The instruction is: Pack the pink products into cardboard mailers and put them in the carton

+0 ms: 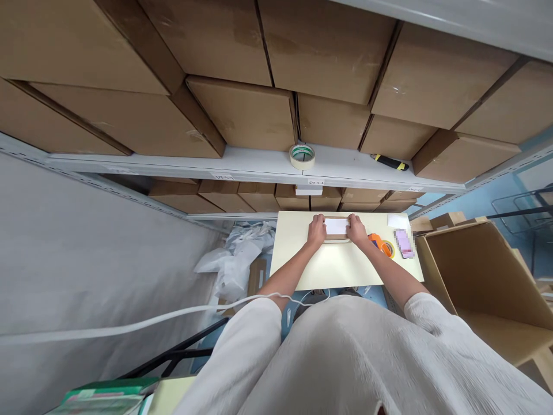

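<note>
A person in a white short-sleeved top grips a small cardboard box (336, 236) by its two ends at a pale yellow tabletop (302, 271), right of center in the frame. The fingers of the left hand (317, 231) curl around the box's left end, and those of the right hand (356, 229) close over its right end, with a blank-looking white label (336, 226) on the upper face between them. Just beside the right forearm sit an orange tape dispenser (377, 242) and a yellow-rimmed tape roll (389, 249), near a pixelated pink and purple item (405, 243) and a white sheet (398, 221) at the tabletop's upper right corner. Across the top of the frame, large cardboard cartons (328, 46) stand in two tiers on a gray metal shelf (254, 161), whose front edge bears a roll of cream masking tape (302, 157) and, farther right, a black-and-yellow utility knife (390, 162). An open carton (488, 271) fills the right side, while crumpled white plastic (237, 259) lies left of the tabletop.
</note>
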`<state>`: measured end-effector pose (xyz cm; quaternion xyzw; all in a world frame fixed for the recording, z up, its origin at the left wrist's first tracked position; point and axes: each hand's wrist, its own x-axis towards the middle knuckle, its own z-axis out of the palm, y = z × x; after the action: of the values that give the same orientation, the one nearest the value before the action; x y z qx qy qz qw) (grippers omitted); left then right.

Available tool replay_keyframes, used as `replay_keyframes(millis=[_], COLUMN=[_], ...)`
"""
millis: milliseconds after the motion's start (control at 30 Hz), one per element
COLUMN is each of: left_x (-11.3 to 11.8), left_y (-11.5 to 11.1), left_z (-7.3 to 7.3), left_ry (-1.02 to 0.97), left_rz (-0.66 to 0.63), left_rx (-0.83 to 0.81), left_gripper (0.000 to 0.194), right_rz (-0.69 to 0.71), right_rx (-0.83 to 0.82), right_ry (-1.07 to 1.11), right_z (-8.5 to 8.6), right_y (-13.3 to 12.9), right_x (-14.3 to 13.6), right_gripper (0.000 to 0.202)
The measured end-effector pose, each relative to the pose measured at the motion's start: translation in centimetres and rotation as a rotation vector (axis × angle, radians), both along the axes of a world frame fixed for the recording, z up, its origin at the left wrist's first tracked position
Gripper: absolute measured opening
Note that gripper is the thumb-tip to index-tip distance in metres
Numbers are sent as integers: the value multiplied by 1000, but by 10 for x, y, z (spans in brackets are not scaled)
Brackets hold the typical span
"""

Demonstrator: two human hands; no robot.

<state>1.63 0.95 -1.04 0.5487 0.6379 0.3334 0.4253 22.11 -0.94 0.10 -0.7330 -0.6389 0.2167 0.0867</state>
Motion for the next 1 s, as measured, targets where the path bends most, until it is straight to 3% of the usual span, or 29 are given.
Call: replay_keyframes(millis=[133, 300, 533, 667, 833, 1000], left_x=[-2, -8, -10, -18, -25, -21], left_y=[-1, -3, -18, -26, -30, -33], left_z=[-4, -6, -14, -25, -31, -32], left_ry=[242, 381, 311, 360, 663, 782], left_rz=[-194, -264, -586, -671, -800, -763], left_rx=[112, 171, 305, 296, 272, 232], left_gripper=[26, 30, 54, 66, 87, 92], right_rz=[19, 29, 368, 425, 434, 394], right_rx=[-24, -8, 48, -24, -76, -114], right_ry=[-70, -164, -41, -84, -228, -300], right_z=[4, 8, -5, -17, -21, -22], right_y=[-2, -5, -28, -38, -40, -41], right_x=[-4, -1, -14, -15, -12, -15], right_gripper=[32, 27, 53, 77, 92, 96])
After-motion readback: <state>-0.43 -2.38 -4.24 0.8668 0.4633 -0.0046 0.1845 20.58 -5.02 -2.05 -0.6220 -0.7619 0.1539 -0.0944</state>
